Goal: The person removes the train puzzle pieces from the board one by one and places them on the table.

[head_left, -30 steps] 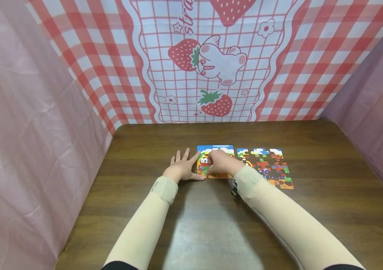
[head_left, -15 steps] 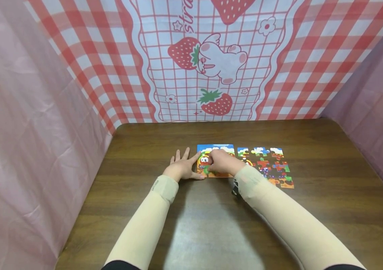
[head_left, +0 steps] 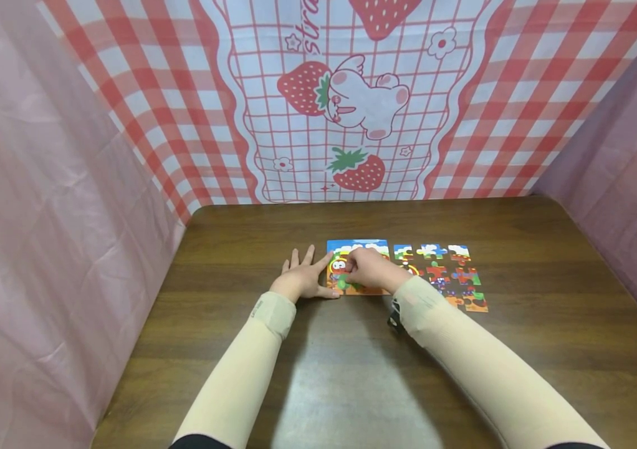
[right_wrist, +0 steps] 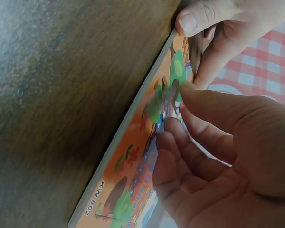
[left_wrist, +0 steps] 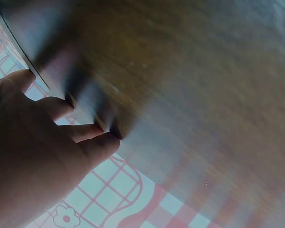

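Note:
A colourful puzzle board, marked KW-802 in the right wrist view, lies flat on the table. My left hand rests at its left side with fingers spread; the thumb touches the board's corner. Over the middle of the board, my right hand has its fingers curled down. In the right wrist view its thumb and fingers pinch a small jigsaw piece at the board's surface, mostly hidden and blurred. The left wrist view shows the left fingers near the board's edge.
Several loose jigsaw pieces lie in rough rows just right of the board, some partly behind the right wrist. The wooden table meets a strawberry-print cloth at the back. Pink curtains hang at both sides.
The right hand has shifted very slightly over the board, its fingers drawn a little closer together. The left hand stays at the board's left edge.

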`<action>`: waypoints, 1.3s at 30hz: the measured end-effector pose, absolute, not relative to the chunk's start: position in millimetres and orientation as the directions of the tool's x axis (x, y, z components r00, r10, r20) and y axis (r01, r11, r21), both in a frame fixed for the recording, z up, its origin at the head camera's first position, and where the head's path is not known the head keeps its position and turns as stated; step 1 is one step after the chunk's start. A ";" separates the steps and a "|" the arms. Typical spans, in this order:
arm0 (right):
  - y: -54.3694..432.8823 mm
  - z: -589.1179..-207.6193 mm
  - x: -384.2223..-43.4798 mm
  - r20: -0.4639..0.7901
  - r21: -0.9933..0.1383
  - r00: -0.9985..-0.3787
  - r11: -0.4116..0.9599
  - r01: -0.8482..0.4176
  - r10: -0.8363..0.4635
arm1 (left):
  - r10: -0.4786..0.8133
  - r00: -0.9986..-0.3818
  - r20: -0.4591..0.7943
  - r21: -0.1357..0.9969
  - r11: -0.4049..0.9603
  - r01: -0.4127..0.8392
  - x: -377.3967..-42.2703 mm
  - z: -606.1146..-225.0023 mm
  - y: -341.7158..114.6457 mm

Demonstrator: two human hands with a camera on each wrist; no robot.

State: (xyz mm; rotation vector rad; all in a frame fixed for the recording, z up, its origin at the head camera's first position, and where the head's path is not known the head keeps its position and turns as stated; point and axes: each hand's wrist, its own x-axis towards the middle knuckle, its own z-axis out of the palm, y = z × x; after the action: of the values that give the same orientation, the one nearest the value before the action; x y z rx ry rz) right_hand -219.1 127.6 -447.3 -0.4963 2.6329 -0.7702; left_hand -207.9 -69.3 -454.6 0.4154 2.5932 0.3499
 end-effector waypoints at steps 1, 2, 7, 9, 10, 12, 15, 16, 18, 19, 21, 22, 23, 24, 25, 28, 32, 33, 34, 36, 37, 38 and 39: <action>127.4 -447.9 -219.1 -0.221 -0.568 -0.881 0.789 -0.233 -0.419 | 0.351 -0.835 -0.424 0.318 0.921 0.226 -208.0 -454.6 -69.4; 127.2 -448.3 -219.3 -0.209 -0.569 -0.885 0.788 -0.235 -0.416 | 0.350 -0.835 -0.425 0.318 0.921 0.224 -208.0 -454.5 -69.4; 127.0 -448.2 -220.0 -0.151 -0.596 -0.896 0.762 -0.254 -0.417 | 0.343 -0.833 -0.433 0.313 0.924 0.218 -208.0 -454.0 -69.2; 127.9 -447.9 -220.1 -0.134 -0.615 -0.897 0.745 -0.259 -0.422 | 0.342 -0.833 -0.436 0.313 0.925 0.216 -208.2 -454.4 -69.5; 128.8 -447.8 -219.9 -0.131 -0.628 -0.898 0.737 -0.252 -0.419 | 0.342 -0.833 -0.436 0.313 0.925 0.216 -208.3 -454.5 -69.4; 130.4 -448.1 -219.8 -0.129 -0.649 -0.903 0.724 -0.236 -0.410 | 0.342 -0.833 -0.435 0.315 0.924 0.215 -208.3 -454.7 -69.4; 132.8 -448.6 -219.4 -0.135 -0.668 -0.904 0.711 -0.220 -0.406 | 0.342 -0.832 -0.436 0.321 0.923 0.211 -208.2 -455.3 -69.8; 133.8 -448.8 -219.2 -0.141 -0.670 -0.901 0.709 -0.217 -0.409 | 0.343 -0.832 -0.436 0.323 0.923 0.210 -208.2 -455.3 -69.7; 135.4 -449.0 -218.5 -0.147 -0.671 -0.894 0.707 -0.224 -0.423 | 0.344 -0.831 -0.437 0.329 0.921 0.208 -208.3 -455.8 -69.8; 136.4 -449.3 -218.1 -0.149 -0.672 -0.890 0.704 -0.228 -0.431 | 0.345 -0.831 -0.436 0.331 0.920 0.208 -208.3 -455.8 -69.9; 138.8 -448.9 -217.0 -0.151 -0.677 -0.883 0.697 -0.235 -0.444 | 0.347 -0.832 -0.433 0.335 0.919 0.209 -208.1 -455.8 -70.1; 140.0 -448.5 -216.4 -0.152 -0.684 -0.881 0.691 -0.234 -0.449 | 0.348 -0.832 -0.432 0.336 0.918 0.210 -208.1 -455.8 -70.1; 141.2 -447.9 -215.6 -0.151 -0.691 -0.880 0.684 -0.232 -0.451 | 0.349 -0.832 -0.431 0.336 0.918 0.210 -208.1 -455.7 -70.1; 142.7 -446.8 -214.7 -0.148 -0.697 -0.879 0.678 -0.233 -0.453 | 0.350 -0.833 -0.430 0.335 0.918 0.213 -208.1 -455.6 -70.1; 144.3 -445.7 -213.9 -0.144 -0.702 -0.878 0.672 -0.234 -0.456 | 0.350 -0.832 -0.430 0.333 0.918 0.214 -208.0 -455.5 -70.0; 150.5 -442.1 -211.7 -0.133 -0.714 -0.881 0.661 -0.232 -0.453 | 0.349 -0.830 -0.435 0.325 0.920 0.216 -208.4 -455.5 -69.3; 161.8 -438.6 -208.8 -0.138 -0.725 -0.889 0.656 -0.209 -0.436 | 0.348 -0.828 -0.440 0.323 0.922 0.215 -208.8 -455.8 -68.5; 165.0 -437.9 -208.1 -0.139 -0.732 -0.891 0.651 -0.202 -0.433 | 0.347 -0.828 -0.440 0.324 0.921 0.214 -208.8 -455.9 -68.4; 168.0 -437.1 -207.1 -0.142 -0.737 -0.892 0.647 -0.194 -0.428 | 0.347 -0.828 -0.441 0.325 0.921 0.212 -208.7 -456.0 -68.4; 174.4 -436.4 -205.6 -0.139 -0.748 -0.893 0.636 -0.188 -0.428 | 0.345 -0.828 -0.441 0.324 0.922 0.212 -208.9 -456.5 -68.5; 177.3 -436.2 -204.8 -0.135 -0.755 -0.893 0.628 -0.188 -0.429 | 0.345 -0.829 -0.441 0.323 0.923 0.212 -208.9 -456.4 -68.5; 180.4 -436.0 -204.0 -0.134 -0.760 -0.893 0.623 -0.186 -0.429 | 0.344 -0.829 -0.441 0.322 0.923 0.212 -208.7 -456.4 -68.5; 183.5 -436.0 -203.1 -0.130 -0.759 -0.895 0.623 -0.187 -0.426 | 0.345 -0.829 -0.441 0.322 0.923 0.212 -208.7 -456.4 -68.4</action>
State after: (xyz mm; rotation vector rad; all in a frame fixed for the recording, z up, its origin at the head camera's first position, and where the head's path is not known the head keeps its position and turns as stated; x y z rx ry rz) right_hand -203.1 183.5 -436.0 -0.4955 2.5511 -1.1436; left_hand -208.7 -68.4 -456.4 0.3997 2.5753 0.3558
